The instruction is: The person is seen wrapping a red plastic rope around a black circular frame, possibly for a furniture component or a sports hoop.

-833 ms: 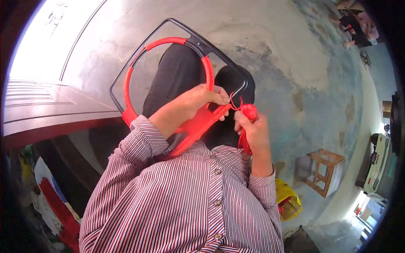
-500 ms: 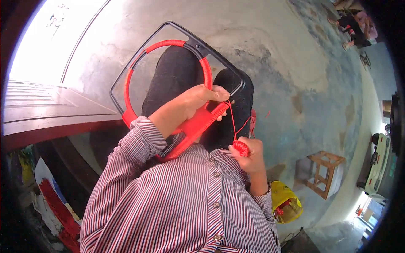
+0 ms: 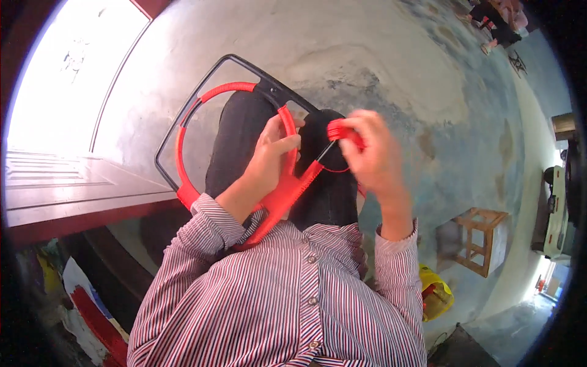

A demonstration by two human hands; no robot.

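A black frame point(image 3: 197, 98) with an inner ring, largely wrapped in red cord, rests across my lap and knees. My left hand point(image 3: 269, 156) is closed round the ring's right side, fingers behind it and thumb in front. A red-wrapped bar point(image 3: 306, 177) runs up to the right, ending in a bare dark stretch. Just beside that stretch, my right hand point(image 3: 373, 153), blurred by motion, grips a bundle of red cord point(image 3: 342, 131). From the bundle a thin strand loops to the end of the wrapping.
A small wooden stool point(image 3: 480, 241) lies on the concrete floor to the right. Near my right elbow is a yellow bag point(image 3: 435, 293) with red stuff inside. A dark red panel point(image 3: 92, 205) stands at the left. Another person point(image 3: 498, 21) sits at the far upper right.
My right hand has risen with the cord bundle, from beside my thigh to the frame's bar. My left hand has shifted from the bar's end to the ring's side.
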